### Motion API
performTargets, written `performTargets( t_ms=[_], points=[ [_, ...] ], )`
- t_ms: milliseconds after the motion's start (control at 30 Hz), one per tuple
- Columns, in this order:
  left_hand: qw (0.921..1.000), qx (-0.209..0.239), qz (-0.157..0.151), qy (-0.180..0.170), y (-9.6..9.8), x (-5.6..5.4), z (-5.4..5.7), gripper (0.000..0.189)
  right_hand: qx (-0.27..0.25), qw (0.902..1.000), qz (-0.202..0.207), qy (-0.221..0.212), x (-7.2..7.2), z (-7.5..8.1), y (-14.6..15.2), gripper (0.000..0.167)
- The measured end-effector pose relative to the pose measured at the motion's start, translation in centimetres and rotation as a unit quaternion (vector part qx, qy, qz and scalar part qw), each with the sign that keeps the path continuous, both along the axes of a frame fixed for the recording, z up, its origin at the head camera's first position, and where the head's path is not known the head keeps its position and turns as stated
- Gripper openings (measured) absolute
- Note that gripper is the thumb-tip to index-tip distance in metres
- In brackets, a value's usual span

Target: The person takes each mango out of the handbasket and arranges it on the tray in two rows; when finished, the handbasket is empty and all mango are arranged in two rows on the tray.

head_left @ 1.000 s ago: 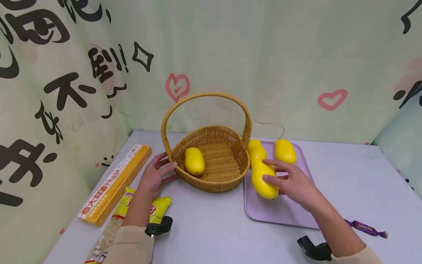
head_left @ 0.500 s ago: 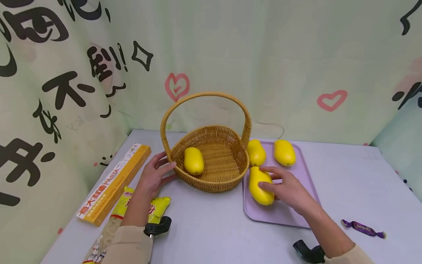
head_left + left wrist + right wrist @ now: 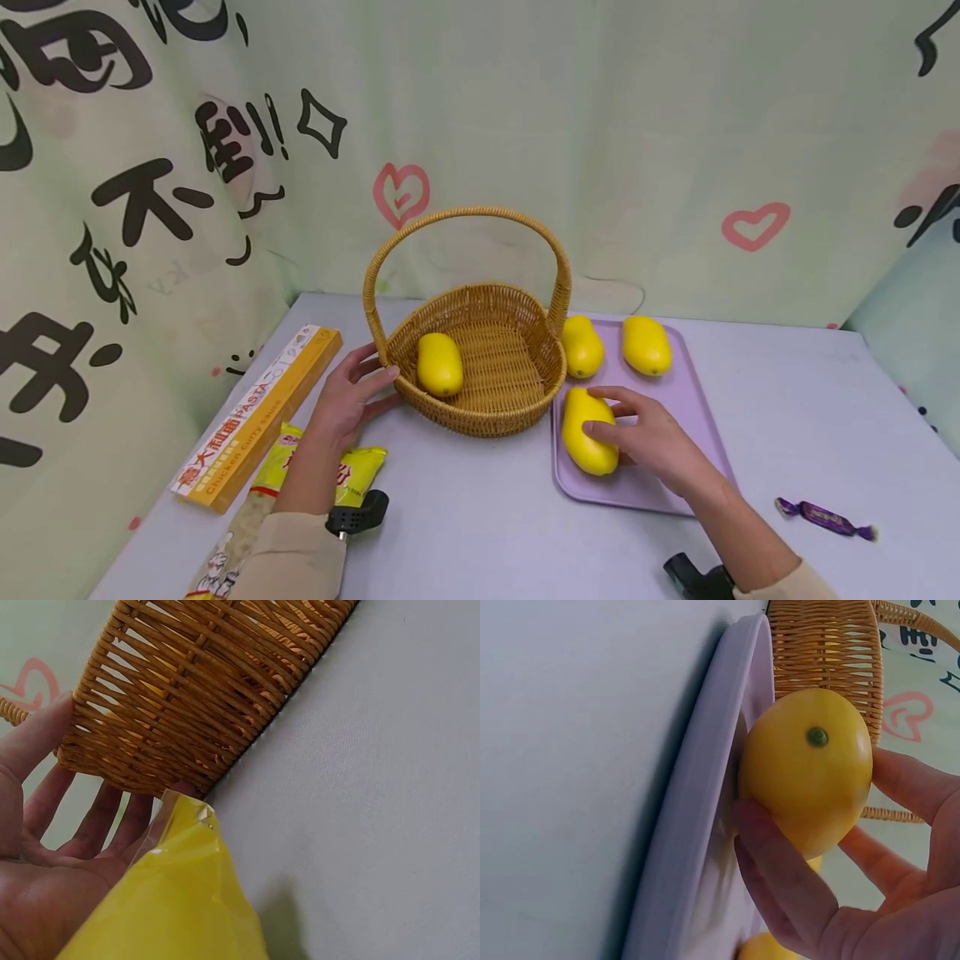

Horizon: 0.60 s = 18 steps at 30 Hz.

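Observation:
A wicker basket [image 3: 487, 425] with a tall arched handle stands at the middle back of the table, with one yellow mango [image 3: 440, 365] lying inside. My left hand [image 3: 351, 396] holds the basket's left side, thumb at the rim and fingers against the lower wall. On the lilac tray [image 3: 637, 492], my right hand [image 3: 647, 433] grips another yellow mango [image 3: 588, 433] near the front left corner. Its dark green stem end faces the right wrist camera [image 3: 810, 772]. Two more mangoes, a left one [image 3: 582, 347] and a right one [image 3: 647, 345], lie at the tray's back.
A pasta box [image 3: 258, 417] lies along the table's left side. Beside it, a clear and yellow food packet [image 3: 247, 525] is partly under my left forearm, near a yellow packet end [image 3: 360, 475]. A purple wrapped candy [image 3: 827, 518] lies right of the tray. Printed curtains surround the table.
My right hand has brought its mango toward the tray's front and slightly left, away from the back left mango it overlapped in view. My left hand keeps holding the basket.

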<state>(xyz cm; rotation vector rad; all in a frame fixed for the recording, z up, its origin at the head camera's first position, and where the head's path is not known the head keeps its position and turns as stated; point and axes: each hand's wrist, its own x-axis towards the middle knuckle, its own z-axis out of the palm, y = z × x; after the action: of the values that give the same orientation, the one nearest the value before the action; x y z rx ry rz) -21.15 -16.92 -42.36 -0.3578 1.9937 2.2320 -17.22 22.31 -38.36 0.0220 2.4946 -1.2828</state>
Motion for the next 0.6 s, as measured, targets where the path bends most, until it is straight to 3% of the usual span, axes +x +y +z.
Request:
performTargets(
  t_ms=[600],
  points=[
    [1.0,0.001,0.001,0.0,0.15,-0.04,0.06,0.067,0.037,0.9992,-0.007,0.012,0.16,0.47,0.66,0.068]
  ],
)
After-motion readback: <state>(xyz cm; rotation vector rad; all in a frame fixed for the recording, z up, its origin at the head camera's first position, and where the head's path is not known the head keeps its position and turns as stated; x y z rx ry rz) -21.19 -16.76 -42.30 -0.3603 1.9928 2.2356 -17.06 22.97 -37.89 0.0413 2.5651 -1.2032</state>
